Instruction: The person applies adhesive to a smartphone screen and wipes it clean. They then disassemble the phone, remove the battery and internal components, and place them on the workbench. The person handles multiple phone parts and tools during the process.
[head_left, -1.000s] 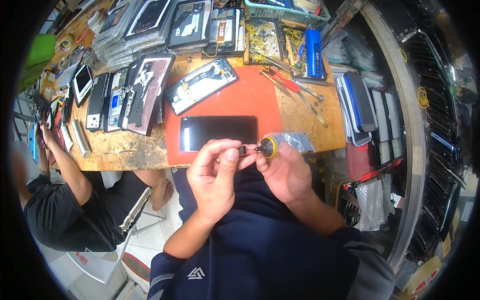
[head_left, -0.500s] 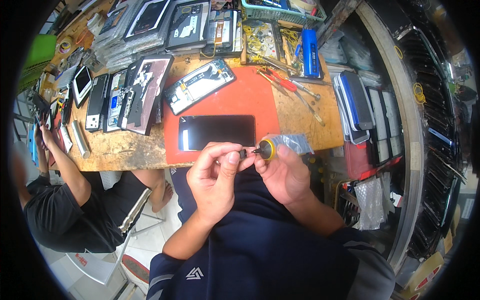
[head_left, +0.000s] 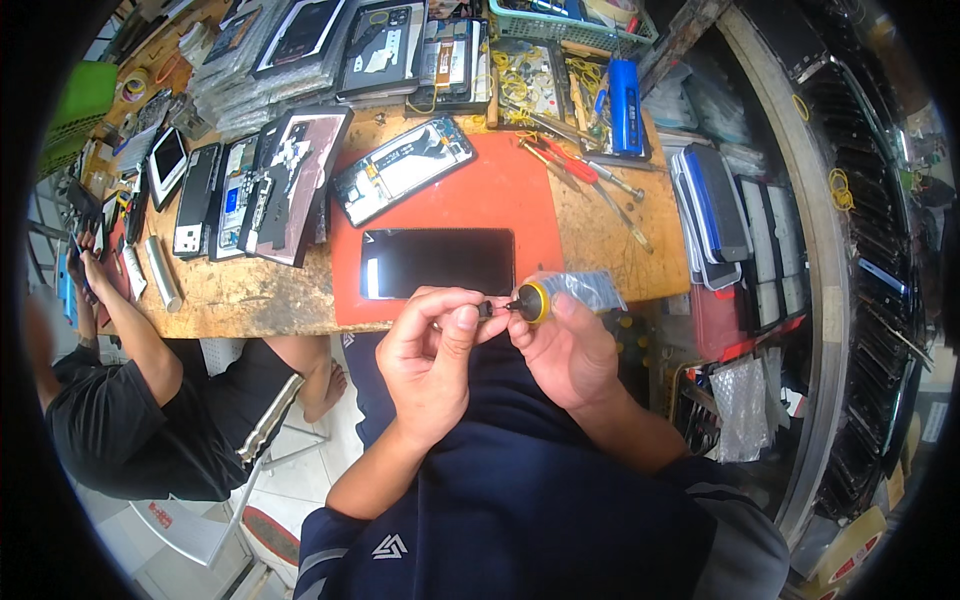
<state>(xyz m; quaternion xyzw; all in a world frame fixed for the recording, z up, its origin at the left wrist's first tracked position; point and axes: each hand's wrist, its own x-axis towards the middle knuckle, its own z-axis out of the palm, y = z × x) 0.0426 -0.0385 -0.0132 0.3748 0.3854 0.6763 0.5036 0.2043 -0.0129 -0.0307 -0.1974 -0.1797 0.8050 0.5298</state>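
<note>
"Working from the largest thing down, where is the step set, and how is it best done?"

"It is set at the near edge of the wooden desk (head_left: 255,302), which is partly covered by an orange-red mat (head_left: 530,200). On the mat, a dark-screened smartphone (head_left: 440,262) is laid flat. Just in front of it, a soft clear tube (head_left: 592,288) with a yellow-ringed dark shoulder is held up, its pointed black nozzle (head_left: 512,305) turned toward a small black piece (head_left: 486,310). The tube should be supported lightly rather than squeezed, lest any contents be pressed out. Nozzle and piece are best lined up along one axis, with the fingertips braced against each other, and any drip should be caught clear of the screen."

"And how is each grip set?"

"By the right grip (head_left: 570,352), the tube is held near its shoulder, the thumb laid over it and the fingers curled in; little gap is left. By the left grip (head_left: 430,345), the piece is pinched between thumb and index finger, parted only by its width. It is held just beside the nozzle tip; whether the two are touching cannot be told."
</note>
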